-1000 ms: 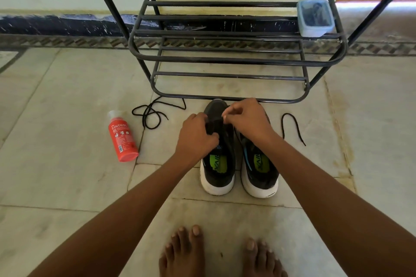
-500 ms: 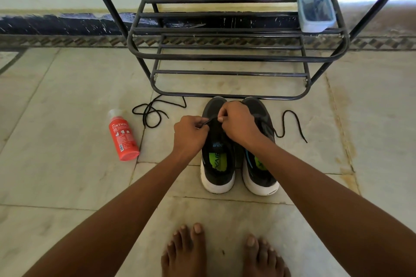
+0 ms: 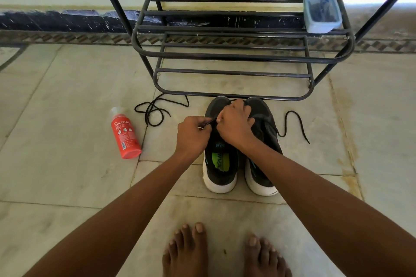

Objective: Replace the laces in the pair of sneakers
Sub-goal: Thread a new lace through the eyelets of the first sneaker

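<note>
Two black sneakers with white soles stand side by side on the floor, the left sneaker (image 3: 219,164) and the right sneaker (image 3: 262,141), toes toward the rack. My left hand (image 3: 192,136) pinches a black lace end at the left shoe's eyelets. My right hand (image 3: 235,126) grips the same lace over the left shoe's tongue, fingers closed. A black lace (image 3: 292,125) trails from the right sneaker onto the floor to the right. Another loose black lace (image 3: 155,109) lies tangled to the left of the shoes.
A black metal shoe rack (image 3: 236,56) stands just behind the sneakers, with a pale blue lidded box (image 3: 322,13) on its right side. A red bottle (image 3: 125,136) lies on the tiled floor at left. My bare feet (image 3: 225,252) are at the bottom.
Both hands have shifted left and forward onto the left shoe, uncovering the right sneaker's toe. The lace on the right now lies in a longer loop on the floor.
</note>
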Demonstrator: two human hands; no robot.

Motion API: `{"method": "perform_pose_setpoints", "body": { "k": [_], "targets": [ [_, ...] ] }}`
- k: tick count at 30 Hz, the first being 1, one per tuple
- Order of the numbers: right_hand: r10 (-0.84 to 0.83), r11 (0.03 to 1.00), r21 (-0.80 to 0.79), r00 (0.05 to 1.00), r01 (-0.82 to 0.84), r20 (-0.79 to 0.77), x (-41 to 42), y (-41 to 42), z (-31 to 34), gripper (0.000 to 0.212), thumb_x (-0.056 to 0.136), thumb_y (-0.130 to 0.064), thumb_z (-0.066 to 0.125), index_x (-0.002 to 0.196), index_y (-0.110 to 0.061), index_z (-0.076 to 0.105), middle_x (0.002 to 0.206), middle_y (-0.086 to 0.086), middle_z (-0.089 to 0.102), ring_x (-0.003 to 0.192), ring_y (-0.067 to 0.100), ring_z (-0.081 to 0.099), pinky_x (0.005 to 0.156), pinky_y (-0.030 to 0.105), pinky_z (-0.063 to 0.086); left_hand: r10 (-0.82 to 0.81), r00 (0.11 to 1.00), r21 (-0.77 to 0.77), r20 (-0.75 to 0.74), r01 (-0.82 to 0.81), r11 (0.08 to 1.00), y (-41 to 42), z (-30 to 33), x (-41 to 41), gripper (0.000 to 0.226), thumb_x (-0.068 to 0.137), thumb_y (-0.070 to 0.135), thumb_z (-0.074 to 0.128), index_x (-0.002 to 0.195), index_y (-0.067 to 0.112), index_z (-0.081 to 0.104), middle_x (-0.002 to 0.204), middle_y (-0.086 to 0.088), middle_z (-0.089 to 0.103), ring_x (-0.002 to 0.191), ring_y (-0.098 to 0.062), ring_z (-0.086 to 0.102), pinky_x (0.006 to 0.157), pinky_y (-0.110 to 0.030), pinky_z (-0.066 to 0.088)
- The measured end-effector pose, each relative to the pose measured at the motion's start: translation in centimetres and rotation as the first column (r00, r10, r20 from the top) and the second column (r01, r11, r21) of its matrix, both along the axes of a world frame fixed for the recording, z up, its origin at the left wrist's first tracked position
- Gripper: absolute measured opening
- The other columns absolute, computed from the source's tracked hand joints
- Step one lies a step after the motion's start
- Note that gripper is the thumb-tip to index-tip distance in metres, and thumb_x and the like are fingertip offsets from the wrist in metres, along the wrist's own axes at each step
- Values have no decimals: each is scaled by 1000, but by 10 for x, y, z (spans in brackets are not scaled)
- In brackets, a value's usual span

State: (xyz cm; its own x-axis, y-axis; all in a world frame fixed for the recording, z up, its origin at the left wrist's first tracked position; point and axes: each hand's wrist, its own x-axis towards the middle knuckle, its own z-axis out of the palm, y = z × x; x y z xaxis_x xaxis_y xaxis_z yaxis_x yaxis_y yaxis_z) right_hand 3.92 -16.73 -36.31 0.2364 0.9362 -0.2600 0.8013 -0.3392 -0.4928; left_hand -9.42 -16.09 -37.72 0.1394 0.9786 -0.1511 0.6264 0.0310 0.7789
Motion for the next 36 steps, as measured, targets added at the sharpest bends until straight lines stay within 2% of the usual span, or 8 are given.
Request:
{"method": "perform_pose_setpoints", "body": {
  "k": [9,15,19,24,27,29,33,36],
  "targets": [
    [7,1000,18,998,-8,58,-4,0,-3,12,90,-21,70,100,-16,73,130,10,36,123,34,32,95,50,37,34,998,-25,57,-33,999,0,-2,-1,29,96,9,64,120,18,78,111,2,78,101,-9,69,93,-29,58],
    [-13,999,35,997,11,75,-7,-1,-2,10,89,-18,63,97,-13,66,126,9,36,118,33,33,91,48,33,16,999,-12,38,-15,1000,-2,-3,1,30,99,10,61,122,21,77,108,6,76,96,-6,68,82,-14,54],
    [-49,998,39,998,47,42,-9,-1,-6,11,92,-17,63,101,-14,68,129,9,36,119,32,33,95,49,34,21,998,-24,51,-20,1000,-1,-4,0,29,98,11,62,121,20,77,109,3,77,99,-10,70,91,-28,58],
    [-48,995,93,997,42,56,-11,-5,-11,11,91,-15,66,101,-17,68,123,6,39,116,29,36,92,45,36,27,997,-60,71,-23,998,0,0,3,26,98,17,59,109,26,80,96,9,76,86,-5,69,84,-33,60],
    [-64,992,109,997,59,39,-12,-7,-12,13,91,-13,66,103,-19,67,123,6,41,114,28,37,92,43,37,135,978,-170,160,-108,980,5,1,4,27,100,23,55,93,28,81,83,7,76,85,-16,73,82,-47,63],
    [-70,988,141,996,62,49,-13,-9,-12,14,92,-12,64,104,-19,64,122,6,42,112,27,38,91,42,37,145,978,-184,149,-117,976,11,1,3,23,100,23,58,89,24,78,81,1,75,82,-21,74,78,-50,64],
    [-61,977,211,985,25,164,-17,-13,-15,12,96,-10,55,106,-17,56,116,9,50,110,29,42,87,44,39,57,997,-163,56,-47,985,23,4,4,14,101,21,64,93,13,72,85,-6,72,76,-23,72,74,-47,65],
    [-45,969,249,984,0,174,-15,-11,-15,8,98,-14,54,104,-18,59,112,4,58,112,26,45,89,44,36,57,998,-253,40,-45,966,32,9,10,16,100,24,68,91,10,68,88,-10,72,73,-18,69,63,-33,64]
  ]
}}
